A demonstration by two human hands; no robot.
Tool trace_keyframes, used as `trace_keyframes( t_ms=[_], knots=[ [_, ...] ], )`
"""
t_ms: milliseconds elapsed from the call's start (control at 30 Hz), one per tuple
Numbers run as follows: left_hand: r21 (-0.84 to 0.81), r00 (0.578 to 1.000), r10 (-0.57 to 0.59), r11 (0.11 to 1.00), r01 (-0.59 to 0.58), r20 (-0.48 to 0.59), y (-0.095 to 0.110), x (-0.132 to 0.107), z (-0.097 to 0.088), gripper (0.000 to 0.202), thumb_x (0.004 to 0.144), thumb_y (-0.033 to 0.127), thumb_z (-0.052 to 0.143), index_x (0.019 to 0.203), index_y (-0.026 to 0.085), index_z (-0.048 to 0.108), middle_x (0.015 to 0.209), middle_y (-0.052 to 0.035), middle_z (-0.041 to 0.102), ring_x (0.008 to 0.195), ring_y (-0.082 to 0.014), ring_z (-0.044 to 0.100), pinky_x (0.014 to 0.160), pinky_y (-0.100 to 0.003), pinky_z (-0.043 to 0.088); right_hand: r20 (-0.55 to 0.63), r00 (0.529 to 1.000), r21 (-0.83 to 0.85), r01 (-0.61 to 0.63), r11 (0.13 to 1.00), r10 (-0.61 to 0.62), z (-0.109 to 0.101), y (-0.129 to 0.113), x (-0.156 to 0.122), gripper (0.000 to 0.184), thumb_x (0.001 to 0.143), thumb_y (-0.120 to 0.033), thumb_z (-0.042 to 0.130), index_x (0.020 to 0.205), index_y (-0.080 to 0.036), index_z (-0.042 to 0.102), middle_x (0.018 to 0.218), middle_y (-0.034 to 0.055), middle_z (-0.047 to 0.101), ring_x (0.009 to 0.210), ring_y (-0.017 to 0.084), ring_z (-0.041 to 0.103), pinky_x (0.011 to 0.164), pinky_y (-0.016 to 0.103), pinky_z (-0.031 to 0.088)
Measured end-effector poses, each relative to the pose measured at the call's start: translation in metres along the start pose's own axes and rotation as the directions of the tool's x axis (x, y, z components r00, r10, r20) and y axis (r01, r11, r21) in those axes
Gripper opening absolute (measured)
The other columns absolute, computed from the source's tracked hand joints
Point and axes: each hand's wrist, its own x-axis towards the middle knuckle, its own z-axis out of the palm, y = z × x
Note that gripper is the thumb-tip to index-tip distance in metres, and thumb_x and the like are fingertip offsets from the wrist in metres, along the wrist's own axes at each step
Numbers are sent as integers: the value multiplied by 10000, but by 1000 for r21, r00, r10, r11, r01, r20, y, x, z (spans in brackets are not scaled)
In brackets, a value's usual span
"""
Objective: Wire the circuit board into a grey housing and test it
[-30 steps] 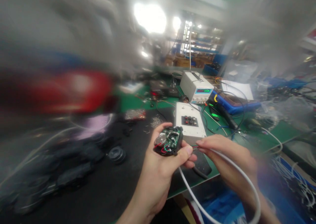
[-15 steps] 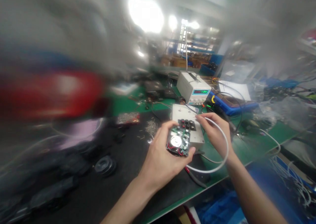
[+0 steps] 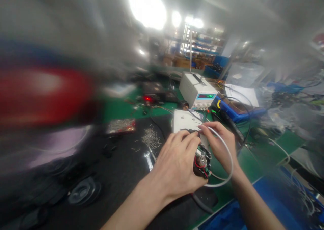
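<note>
My left hand [image 3: 177,159] is wrapped round a small black device with an exposed circuit board [image 3: 203,160], turned so that its board faces right. Its fingertips lie over the black terminals on a white test box [image 3: 182,118], hiding most of them. Beside it, my right hand [image 3: 220,138] pinches the end of a white cable [image 3: 231,155] close to those terminals. The cable loops down and back toward the device. Whether the wire tip touches a terminal cannot be made out.
Behind the box stands a power supply [image 3: 198,91] with a lit display. Loose screws [image 3: 151,137], a wrench [image 3: 148,159] and a bag of screws [image 3: 121,126] lie on the black mat at left. A blue tray [image 3: 235,113] sits at right, and a round black part [image 3: 84,190] at lower left.
My left hand has turned the device over to the right and moved its fingers onto the terminals. My right hand still pinches the cable. A red light now glows at the back.
</note>
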Motion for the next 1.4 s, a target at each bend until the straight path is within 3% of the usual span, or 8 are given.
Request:
trace_keyframes(
  t_ms=[200,533,667,833,1000,1200,1400],
  knots=[
    [-22,1000,0,1000,0,-5,-3,1,2,644,753,384,793,1310,167,555,1342,-44,648,1255,-288,503,1103,-454,417,-24,999,-41,25,999,-26,3,-1,-1,126,970,-404,765,990,-280,760,954,-72,747,862,138,692,779,218,479],
    [-59,1000,-15,998,15,-6,-5,2,3,683,741,359,806,1341,171,542,1319,-42,650,1230,-288,502,1103,-467,423,60,997,-33,41,999,-39,6,1,-3,132,1000,-391,724,1029,-265,747,1006,-59,746,907,150,702,820,238,494],
    [-58,1000,-4,998,3,-13,-6,-2,3,688,755,357,794,1366,177,535,1381,-49,631,1262,-292,496,1127,-463,427,59,998,-4,36,999,-35,7,1,-3,141,995,-392,729,1023,-255,747,992,-45,746,897,157,702,813,248,496],
    [-3,999,13,1000,-13,-35,-7,-12,7,682,795,424,770,1381,157,544,1579,-114,485,1420,-322,406,1226,-473,359,80,996,100,30,995,-38,11,-2,2,163,1003,-398,715,1007,-236,732,1002,-20,749,911,171,710,837,256,527],
    [19,999,-21,1000,22,-38,-7,-11,8,674,790,433,756,1369,146,566,1521,-137,528,1398,-339,431,1218,-496,366,123,990,128,46,991,-62,10,-4,8,177,1007,-381,698,985,-205,707,985,10,742,903,186,705,835,269,538],
    [6,999,-7,1000,7,-45,-9,-8,8,650,789,394,761,1359,153,560,1489,-114,569,1383,-322,449,1203,-488,383,176,976,36,126,991,-130,6,-3,11,128,1024,-345,673,1016,-219,693,979,0,722,879,177,681,802,269,508],
    [16,999,3,1000,-2,-46,-11,-10,8,690,784,410,767,1380,135,554,1489,-123,568,1386,-324,442,1213,-489,379,268,928,-51,283,958,-260,4,-5,12,73,1038,-283,639,1065,-232,683,1009,-16,707,914,164,670,848,276,486]
  ],
)
